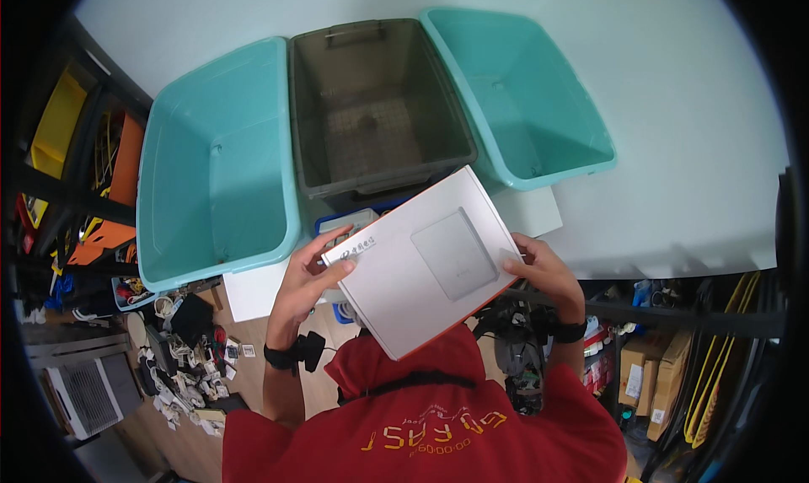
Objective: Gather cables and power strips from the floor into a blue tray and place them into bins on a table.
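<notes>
A flat white box point(388, 285) with an orange edge and a pale device pictured on its lid is held tilted in front of my chest. My left hand point(313, 276) is closed on its left end, thumb on the lid, and my right hand point(543, 272) grips its right end the same way. Black straps circle both wrists. Partly hidden behind the box is a blue-rimmed container with items point(345, 222), on a white surface point(257, 302).
Two turquoise tubs point(190, 163) point(556, 112) flank a smoky grey bin point(379, 104) beyond my hands. A dark shelf rack point(80, 158) with yellow and orange bins stands left. Piled cables and electronics point(185, 365) lie on the floor, lower left. Cardboard boxes point(666, 373) stand lower right.
</notes>
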Motion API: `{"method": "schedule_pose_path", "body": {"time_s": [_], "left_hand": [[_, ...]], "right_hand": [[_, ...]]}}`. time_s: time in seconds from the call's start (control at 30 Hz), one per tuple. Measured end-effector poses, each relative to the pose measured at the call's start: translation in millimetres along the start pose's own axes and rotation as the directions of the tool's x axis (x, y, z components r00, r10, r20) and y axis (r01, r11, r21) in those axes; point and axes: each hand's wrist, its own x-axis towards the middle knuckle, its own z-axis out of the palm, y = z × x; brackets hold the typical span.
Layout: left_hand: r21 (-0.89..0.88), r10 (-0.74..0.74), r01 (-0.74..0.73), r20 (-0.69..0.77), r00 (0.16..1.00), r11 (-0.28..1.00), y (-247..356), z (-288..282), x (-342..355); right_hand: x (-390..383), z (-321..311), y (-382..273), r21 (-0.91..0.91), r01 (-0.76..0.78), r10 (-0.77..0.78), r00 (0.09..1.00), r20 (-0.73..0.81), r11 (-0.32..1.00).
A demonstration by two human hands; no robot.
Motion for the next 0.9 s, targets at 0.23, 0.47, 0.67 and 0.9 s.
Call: {"method": "schedule_pose_path", "body": {"time_s": [0.23, 0.47, 0.67, 0.9], "left_hand": [[-0.062, 0.046, -0.047, -0.023, 0.999, 0.997, 18.6, 69.7, 44.0], [-0.081, 0.076, -0.076, 0.005, 0.997, 0.994, 30.0, 131.6, 102.2], [-0.073, 0.031, -0.028, 0.041, 0.999, 0.997, 24.2, 182.0, 126.1], [0.134, 0.01, -0.025, 0.108, 0.994, 0.991, 13.1, 207.6, 140.4]], "right_hand": [[16.8, -86.6, -27.9, 0.005, 0.109, -0.109, 0.994, -0.026, 0.994], [42.0, -167.3, -14.6, 0.152, 0.104, -0.084, 0.988, -0.13, 0.983], [50.7, -226.0, -8.3, 0.22, 0.184, -0.109, 0.943, -0.315, 0.958], [86.1, -281.6, -28.3, -0.003, 0.193, -0.168, 0.844, -0.51, 0.981]]}}
